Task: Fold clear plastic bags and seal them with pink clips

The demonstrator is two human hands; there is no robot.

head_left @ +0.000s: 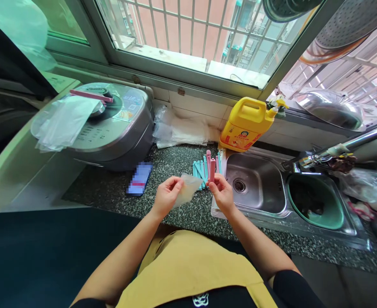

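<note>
My left hand (168, 196) is closed on the edge of a small, translucent plastic bag (189, 188), pinched between thumb and fingers. In my right hand (222, 194) a pink bag clip (212, 170) points away from me, gripped near its lower end. The two hands are apart above the speckled counter (166, 164). Just beyond them lies a loose pile of teal bag clips (198, 169) with some pink clips (208, 157) among them. My hands and the held bag cover part of this pile.
On the left a rice cooker (111, 128) carries flat plastic bags (66, 122) and a pink clip (90, 96). A phone (139, 179) lies before it. More bags (182, 128) rest by the wall. A yellow jug (248, 124) stands behind the sink (262, 184), beside a green basin (316, 201).
</note>
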